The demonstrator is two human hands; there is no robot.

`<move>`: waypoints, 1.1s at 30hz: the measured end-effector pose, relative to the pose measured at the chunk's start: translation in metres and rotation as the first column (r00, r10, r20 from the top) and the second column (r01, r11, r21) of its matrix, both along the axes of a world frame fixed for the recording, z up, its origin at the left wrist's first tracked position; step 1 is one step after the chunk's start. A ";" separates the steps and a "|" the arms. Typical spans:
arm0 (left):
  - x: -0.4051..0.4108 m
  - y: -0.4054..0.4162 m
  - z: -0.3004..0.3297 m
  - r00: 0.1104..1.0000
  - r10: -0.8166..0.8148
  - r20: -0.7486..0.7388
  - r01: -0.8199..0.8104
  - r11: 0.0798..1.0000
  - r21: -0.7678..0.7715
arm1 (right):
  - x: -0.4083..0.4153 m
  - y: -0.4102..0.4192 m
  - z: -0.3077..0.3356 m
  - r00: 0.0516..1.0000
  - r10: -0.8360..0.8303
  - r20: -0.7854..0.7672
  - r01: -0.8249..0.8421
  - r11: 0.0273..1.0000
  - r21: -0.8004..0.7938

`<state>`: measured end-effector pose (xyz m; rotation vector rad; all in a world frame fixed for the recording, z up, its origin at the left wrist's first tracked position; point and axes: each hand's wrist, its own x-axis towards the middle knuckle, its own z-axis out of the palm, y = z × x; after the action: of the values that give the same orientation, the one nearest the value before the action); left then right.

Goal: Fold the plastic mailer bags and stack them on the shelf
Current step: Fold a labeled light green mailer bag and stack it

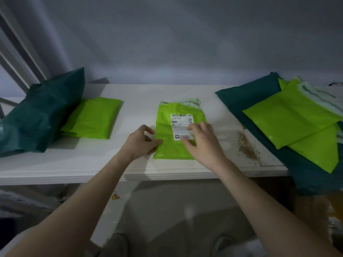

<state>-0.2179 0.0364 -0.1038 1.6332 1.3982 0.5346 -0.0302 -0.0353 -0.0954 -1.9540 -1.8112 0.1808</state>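
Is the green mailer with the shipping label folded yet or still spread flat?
Spread flat: the labelled mailer shows its full length, torn flap at the far end.

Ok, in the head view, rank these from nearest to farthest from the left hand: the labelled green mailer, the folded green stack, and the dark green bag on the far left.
1. Labelled green mailer: centre of the shelf, its left edge under the left hand.
2. Folded green stack: to the left.
3. Dark green bag: beyond the stack, at the shelf's left end.

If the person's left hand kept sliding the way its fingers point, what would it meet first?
The left hand points right, already at the edge of the lime-green labelled plastic mailer bag; beyond that, probably the right hand.
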 end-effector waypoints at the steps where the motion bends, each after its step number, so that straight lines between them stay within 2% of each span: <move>1: 0.000 0.000 0.000 1.000 -0.002 0.008 0.002 1.000 -0.007 | -0.008 -0.002 0.000 0.997 0.066 0.029 -0.066 0.998 -0.008; 3: -0.001 0.000 0.001 1.000 0.000 0.028 0.000 1.000 -0.001 | -0.023 -0.006 -0.003 0.985 0.148 0.086 -0.145 0.989 -0.036; 5: -0.002 -0.001 0.001 0.998 -0.006 0.062 0.006 1.000 0.000 | -0.034 -0.009 -0.007 0.980 0.158 0.123 -0.153 0.987 -0.045; 9: -0.002 -0.001 0.001 0.997 -0.023 0.073 0.024 1.000 -0.014 | -0.047 -0.008 -0.013 0.981 0.080 0.174 -0.071 0.996 -0.056; 13: -0.001 0.001 0.001 0.996 0.025 0.087 -0.026 1.000 0.011 | -0.052 -0.006 -0.018 0.979 -0.003 0.204 0.003 1.000 -0.002; 21: 0.002 -0.003 0.007 0.989 0.030 -0.142 -0.003 0.982 0.187 | -0.057 -0.003 -0.022 0.969 -0.045 0.245 0.044 0.999 0.007; 24: 0.001 -0.001 0.007 0.986 -0.008 -0.164 0.033 0.988 0.151 | -0.058 -0.004 -0.023 0.958 -0.060 0.280 0.056 0.998 0.021; 28: -0.004 0.001 0.005 0.994 -0.083 -0.075 0.086 0.995 0.045 | -0.056 -0.004 -0.024 0.953 -0.049 0.300 0.043 0.999 0.026; 33: -0.001 -0.003 0.010 0.963 -0.089 -0.256 0.131 0.979 0.155 | -0.054 -0.007 -0.021 0.939 0.084 0.335 -0.079 0.996 -0.026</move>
<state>-0.2193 0.0335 -0.0939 1.9591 1.4618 0.4040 -0.0840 -0.0418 -0.1164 -2.0153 -2.1099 -0.1250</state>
